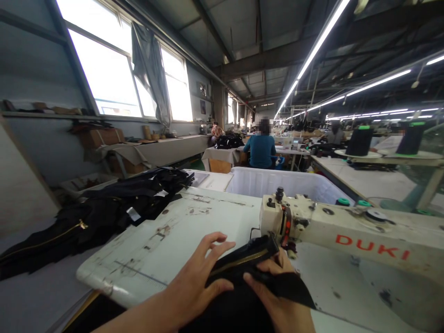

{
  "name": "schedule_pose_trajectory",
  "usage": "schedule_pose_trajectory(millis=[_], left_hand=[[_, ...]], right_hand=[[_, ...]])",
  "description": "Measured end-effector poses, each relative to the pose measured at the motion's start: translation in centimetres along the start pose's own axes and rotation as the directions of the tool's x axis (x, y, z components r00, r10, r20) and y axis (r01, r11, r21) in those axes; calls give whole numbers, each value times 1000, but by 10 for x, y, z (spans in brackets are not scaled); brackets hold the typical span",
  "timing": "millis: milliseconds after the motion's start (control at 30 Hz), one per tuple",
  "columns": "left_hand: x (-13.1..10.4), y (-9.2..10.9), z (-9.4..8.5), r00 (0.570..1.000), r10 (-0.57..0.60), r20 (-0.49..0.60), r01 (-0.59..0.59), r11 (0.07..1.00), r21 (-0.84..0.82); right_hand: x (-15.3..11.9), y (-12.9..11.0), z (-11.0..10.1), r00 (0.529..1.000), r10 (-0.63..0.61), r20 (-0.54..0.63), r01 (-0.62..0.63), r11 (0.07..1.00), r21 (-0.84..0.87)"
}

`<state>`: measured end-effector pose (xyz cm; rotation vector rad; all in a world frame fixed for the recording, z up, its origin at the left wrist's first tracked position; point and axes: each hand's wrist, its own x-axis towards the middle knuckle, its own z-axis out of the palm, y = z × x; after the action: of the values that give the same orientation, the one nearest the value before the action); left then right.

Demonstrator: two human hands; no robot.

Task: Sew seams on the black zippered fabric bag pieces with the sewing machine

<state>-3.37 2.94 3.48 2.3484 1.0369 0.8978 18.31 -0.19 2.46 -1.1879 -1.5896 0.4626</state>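
Observation:
A black garment piece [231,303] with a gold-toothed zipper [243,261] lies in front of me, its far end raised beside the needle area of the sewing machine [347,236]. My right hand [280,296] grips the cloth below the zipper's far end, thumb on the near side and fingers partly behind the fabric. At the zipper's left end is my left hand [194,277], fingers stretched out and apart from the thumb, which rests against the black cloth. The needle and presser foot are hidden behind the fabric and machine head.
Dark garments [104,208] with gold zippers are piled to the left of the pale machine table [204,222]. Behind it stands a white plastic bin [270,182]. Thread cones [359,141] stand at the right. A person in a blue top [262,150] sits ahead.

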Motion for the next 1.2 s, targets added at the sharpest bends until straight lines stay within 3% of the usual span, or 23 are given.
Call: schedule_pose_trajectory(millis=[67,200,333,467,567,667,867,933,1033,1200], left_hand=[[-5,4,13,996,54,-70,-50,997,52],[-1,9,28,994,93,-50,-100,986,-137],[6,18,29,995,15,-94,-39,966,-255],[5,26,25,987,-115,-115,73,944,-322],[3,27,19,979,-199,-38,167,901,-401],[2,27,11,972,-218,85,233,869,-437],[10,43,-20,985,-39,169,70,981,-183],[15,51,-34,975,3,224,16,996,-85],[26,54,-46,949,16,314,-21,1000,13],[39,49,-42,831,80,551,-45,996,-76]], right_hand=[[-5,2,4,993,-92,-73,88,994,-56],[-14,0,6,930,-337,-144,295,921,-254],[-14,-6,-5,908,-392,-148,288,841,-457],[-13,-2,-15,879,-471,-71,393,801,-451],[-15,3,-21,915,-404,-16,378,868,-322],[-14,-1,-28,960,-272,64,279,945,-170],[-12,-25,-34,953,-177,247,182,983,1],[-20,-29,-28,970,-110,217,101,993,54],[-37,-29,-13,998,32,58,-36,997,71],[-58,-19,-3,980,188,62,-191,980,51]])
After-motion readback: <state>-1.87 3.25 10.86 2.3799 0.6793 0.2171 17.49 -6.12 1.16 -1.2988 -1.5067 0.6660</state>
